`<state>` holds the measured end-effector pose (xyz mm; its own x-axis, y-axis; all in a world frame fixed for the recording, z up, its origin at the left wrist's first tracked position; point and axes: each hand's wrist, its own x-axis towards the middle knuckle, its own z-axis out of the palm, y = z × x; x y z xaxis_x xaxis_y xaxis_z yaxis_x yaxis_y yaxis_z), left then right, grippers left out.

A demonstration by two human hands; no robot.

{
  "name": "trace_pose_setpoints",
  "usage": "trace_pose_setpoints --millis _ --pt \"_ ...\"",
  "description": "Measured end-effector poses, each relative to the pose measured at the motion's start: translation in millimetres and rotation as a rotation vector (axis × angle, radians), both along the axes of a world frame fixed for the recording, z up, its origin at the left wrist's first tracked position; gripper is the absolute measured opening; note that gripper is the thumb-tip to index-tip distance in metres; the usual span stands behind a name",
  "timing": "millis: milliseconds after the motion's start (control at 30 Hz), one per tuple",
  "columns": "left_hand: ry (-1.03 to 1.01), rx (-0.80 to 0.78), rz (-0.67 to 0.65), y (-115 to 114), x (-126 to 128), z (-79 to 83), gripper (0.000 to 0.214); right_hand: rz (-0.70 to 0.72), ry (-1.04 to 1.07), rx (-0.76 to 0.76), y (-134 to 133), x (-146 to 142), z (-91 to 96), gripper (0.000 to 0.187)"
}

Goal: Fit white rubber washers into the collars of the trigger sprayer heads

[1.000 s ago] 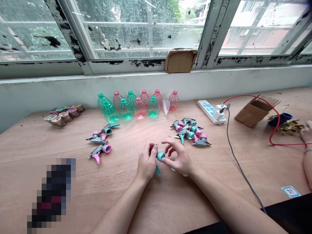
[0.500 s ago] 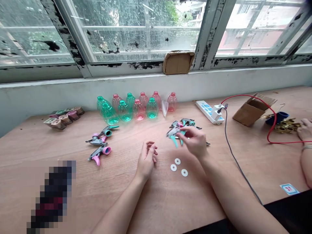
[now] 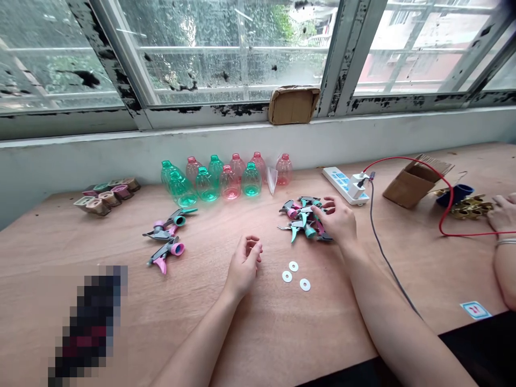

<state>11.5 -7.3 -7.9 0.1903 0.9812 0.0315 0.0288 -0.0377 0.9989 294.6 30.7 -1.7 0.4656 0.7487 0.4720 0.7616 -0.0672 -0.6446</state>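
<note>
My left hand point(image 3: 243, 264) rests on the wooden table point(image 3: 258, 333) with its fingers loosely curled and nothing visible in them. My right hand point(image 3: 337, 223) lies over a pile of grey trigger spray heads point(image 3: 301, 217) with pink and teal parts, its fingers spread and touching the pile. A spray head with a teal trigger point(image 3: 295, 231) lies at the pile's left edge, just beyond my thumb. Three white washers point(image 3: 293, 266) lie on the table between my hands.
Green and pink bottles point(image 3: 226, 180) stand in rows at the back. Three spray heads point(image 3: 165, 236) and small pots point(image 3: 107, 194) lie to the left. A power strip point(image 3: 346, 185), cables, a cardboard box point(image 3: 411, 185) and another person's hand point(image 3: 502, 215) are on the right.
My hands held a teal-capped spray head together; the right hand carried it to the pile and now rests there. The left hand stayed, empty. The washers came into view.
</note>
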Motion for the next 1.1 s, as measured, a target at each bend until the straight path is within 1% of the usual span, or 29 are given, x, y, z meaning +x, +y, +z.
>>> trace_pose_setpoints --millis 100,133,167,200,233,300,367,400,433,467,567,700,833,867,933,967,1033,1100 --pt "0.123 0.073 -0.010 -2.7 -1.6 3.0 0.024 -0.022 -0.063 0.080 -7.0 -2.7 10.4 0.047" --pt "0.193 0.111 -0.029 -4.3 -2.4 5.0 0.022 0.001 -0.079 0.088 -10.7 -4.6 15.5 0.044" --pt "0.269 0.153 -0.063 -6.1 -3.3 7.2 0.021 0.057 -0.083 0.073 -15.1 -7.2 21.1 0.040" --pt "0.344 0.200 -0.115 -8.1 -4.2 9.4 0.020 0.149 -0.077 0.026 -20.4 -10.4 26.7 0.036" --pt "0.412 0.253 -0.179 -10.2 -4.8 11.5 0.019 0.281 -0.068 -0.049 -26.1 -14.5 31.8 0.035" --pt "0.530 0.367 -0.324 -13.9 -5.3 14.1 0.019 0.589 -0.068 -0.231 -38.2 -24.6 38.9 0.033" --pt "0.631 0.472 -0.444 -16.3 -4.6 14.4 0.023 0.862 -0.098 -0.404 -48.5 -36.3 40.5 0.020" --pt "0.679 0.513 -0.487 -17.0 -4.0 13.8 0.027 0.960 -0.112 -0.473 -52.3 -42.1 39.2 0.012" --pt "0.725 0.547 -0.519 -17.4 -3.4 13.0 0.031 1.020 -0.118 -0.525 -54.8 -47.5 37.0 0.009" --pt "0.766 0.575 -0.542 -17.6 -2.8 12.0 0.034 1.047 -0.123 -0.556 -56.0 -52.3 34.2 0.011" --pt "0.853 0.628 -0.568 -17.4 -2.3 9.5 0.029 1.018 -0.128 -0.579 -54.5 -61.0 26.2 0.014" --pt "0.879 0.643 -0.567 -17.4 -3.1 8.0 0.021 0.963 -0.136 -0.567 -50.3 -62.1 23.5 0.009" --pt "0.874 0.631 -0.564 -17.4 -3.4 6.9 0.019 0.908 -0.200 -0.499 -48.7 -58.9 26.8 0.004" --pt "0.870 0.628 -0.560 -17.4 -3.4 6.6 0.019 0.877 -0.205 -0.460 -47.6 -57.4 27.3 0.010" --pt "0.859 0.624 -0.551 -17.5 -3.2 6.2 0.019 0.758 -0.194 -0.363 -43.8 -53.8 26.8 0.023" --pt "0.854 0.622 -0.549 -17.5 -3.1 6.2 0.019 0.682 -0.189 -0.322 -41.3 -51.8 25.5 0.026" --pt "0.849 0.619 -0.548 -17.6 -2.7 6.3 0.019 0.530 -0.216 -0.285 -35.7 -48.7 20.2 0.027" --pt "0.849 0.614 -0.546 -17.7 -2.3 6.7 0.018 0.426 -0.281 -0.300 -30.5 -48.7 12.3 0.022"
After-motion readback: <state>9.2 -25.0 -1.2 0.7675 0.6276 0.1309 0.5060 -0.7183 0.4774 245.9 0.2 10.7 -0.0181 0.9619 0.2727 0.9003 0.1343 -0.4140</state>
